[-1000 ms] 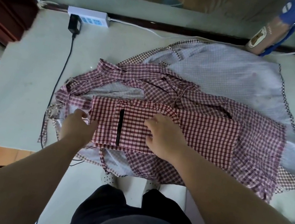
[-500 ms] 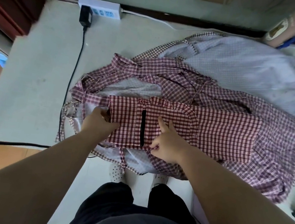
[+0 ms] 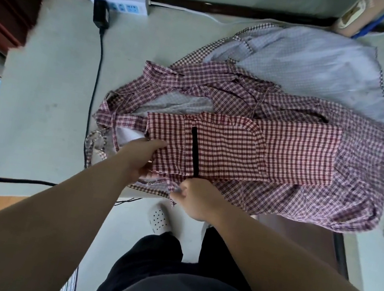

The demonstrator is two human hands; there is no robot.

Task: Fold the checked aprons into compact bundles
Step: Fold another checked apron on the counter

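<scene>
On the pale desk, a part-folded red checked apron lay atop loose aprons. The left hand gripped its left end; right hand fingers pinched its near edge. Squaring those edges first would likely keep the bundle tight

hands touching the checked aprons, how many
2. The left hand grips the left end of the folded red-checked apron; the right hand pinches a checked strap at its near edge.
</scene>
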